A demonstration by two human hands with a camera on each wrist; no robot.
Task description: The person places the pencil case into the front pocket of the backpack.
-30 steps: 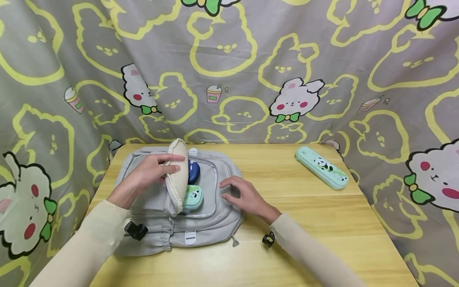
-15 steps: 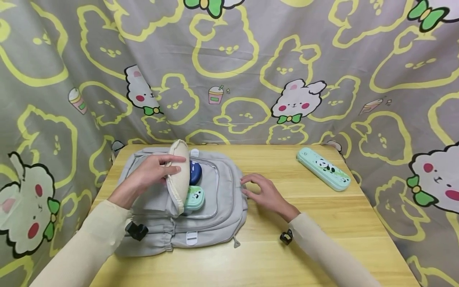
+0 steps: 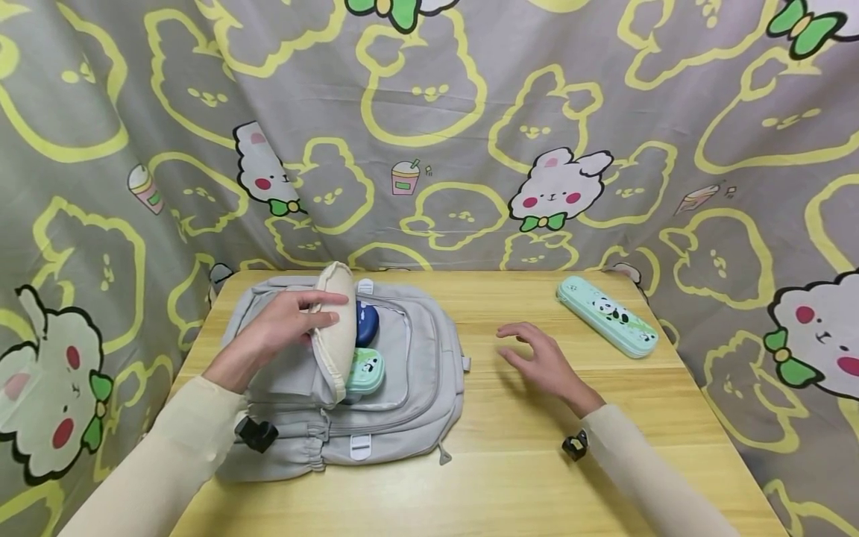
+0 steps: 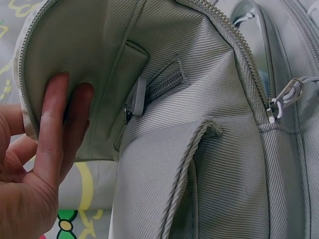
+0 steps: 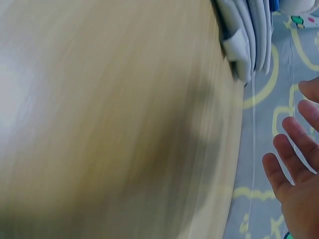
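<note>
Left hand [image 3: 278, 328] grips the backpack [image 3: 403, 388] flap [image 3: 333, 328], soft and probably light; right hand [image 3: 543, 365], fingers released, hovers at the backpack's 3 o'clock over the desk [image 3: 510, 462]

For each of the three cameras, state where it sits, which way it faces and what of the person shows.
Head: worn high, looks forward and down at the table; both sleeves, left hand holding up the backpack flap, right hand open above the wood.
Left wrist: close on the backpack's grey lining; left fingers show.
Right wrist: blurred, looks across the tabletop; right fingers show.
Shared: all three show the backpack.
</note>
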